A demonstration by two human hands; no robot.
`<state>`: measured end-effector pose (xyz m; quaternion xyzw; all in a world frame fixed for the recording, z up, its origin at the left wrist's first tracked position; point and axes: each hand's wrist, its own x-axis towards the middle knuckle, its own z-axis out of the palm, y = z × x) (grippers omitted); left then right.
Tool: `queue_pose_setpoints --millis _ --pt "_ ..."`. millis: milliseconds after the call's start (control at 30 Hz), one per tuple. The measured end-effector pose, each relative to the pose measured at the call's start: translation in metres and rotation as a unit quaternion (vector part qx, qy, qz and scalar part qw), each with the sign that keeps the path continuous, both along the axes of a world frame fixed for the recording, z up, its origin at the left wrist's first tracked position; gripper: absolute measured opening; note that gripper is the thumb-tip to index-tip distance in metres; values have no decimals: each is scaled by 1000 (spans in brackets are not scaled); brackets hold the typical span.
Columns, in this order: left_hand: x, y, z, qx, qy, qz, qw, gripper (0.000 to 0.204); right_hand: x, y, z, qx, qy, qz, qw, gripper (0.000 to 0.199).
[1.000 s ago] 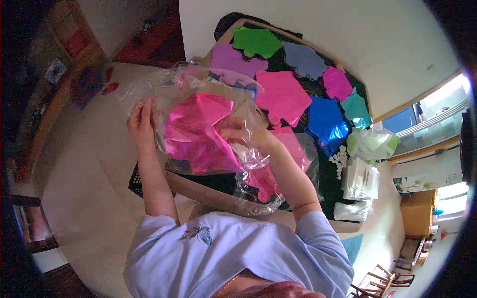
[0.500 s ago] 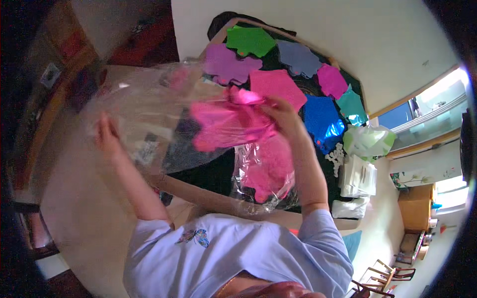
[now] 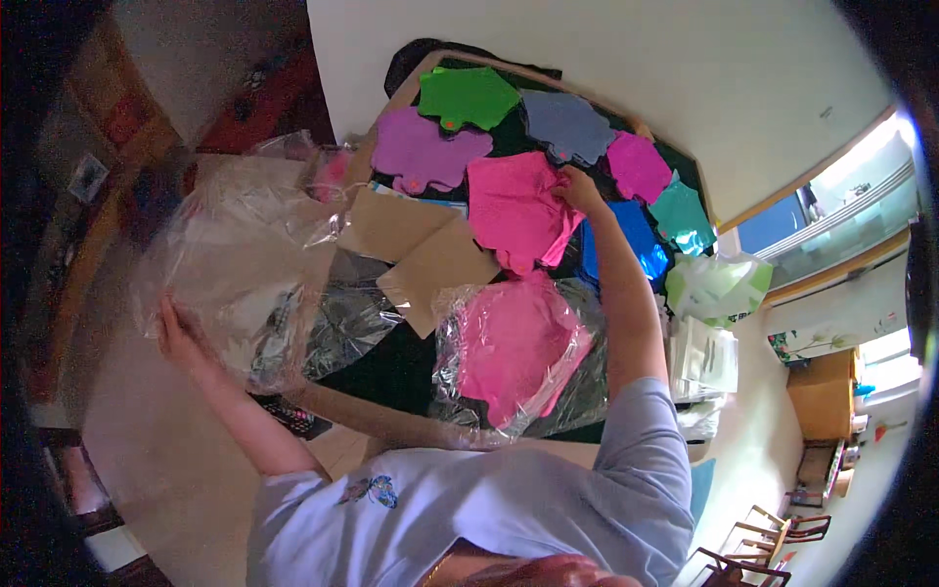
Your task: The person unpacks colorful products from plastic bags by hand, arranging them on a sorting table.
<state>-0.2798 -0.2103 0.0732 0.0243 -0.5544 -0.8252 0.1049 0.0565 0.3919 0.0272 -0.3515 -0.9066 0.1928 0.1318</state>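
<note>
Pink stack [image 3: 514, 210]: R hand [image 3: 579, 192] pinching, arm [image 3: 631, 313] pt-hides blue stack [image 3: 648, 250]; L hand [image 3: 178, 333] grips bag [image 3: 245, 254].

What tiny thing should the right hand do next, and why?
I'd probably have the right hand smooth the bright pink, many-cornered, cloth-like sheet: its right side looks rumpled near that hand, while the bright green, many-cornered, cloth-like sheet farther back looks flatter.

Wall [image 3: 606, 49]: plain white, behind the table [image 3: 367, 413]
Window [image 3: 841, 191]: super bright, right side, wood along the bottom
Floor [image 3: 127, 450]: pale, kinda glowing near the chairs [image 3: 768, 516]
Cabinet [image 3: 820, 399]: wooden, far right
Light: daylight from the right, left's pretty dim
</note>
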Motion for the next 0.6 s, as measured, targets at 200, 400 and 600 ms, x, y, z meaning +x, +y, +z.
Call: queue_pose_setpoints --millis 200,400,600 --pt "10 5 -1 23 -11 -15 1000 28 -11 -16 0 55 -1 -77 995 52" --pt "10 16 -4 17 -60 33 998 28 -34 -75 -7 215 55 54 974 50" --pt "-11 -16 -21 42 -16 -34 998 27 -58 -129 10 163 31 133 977 48"
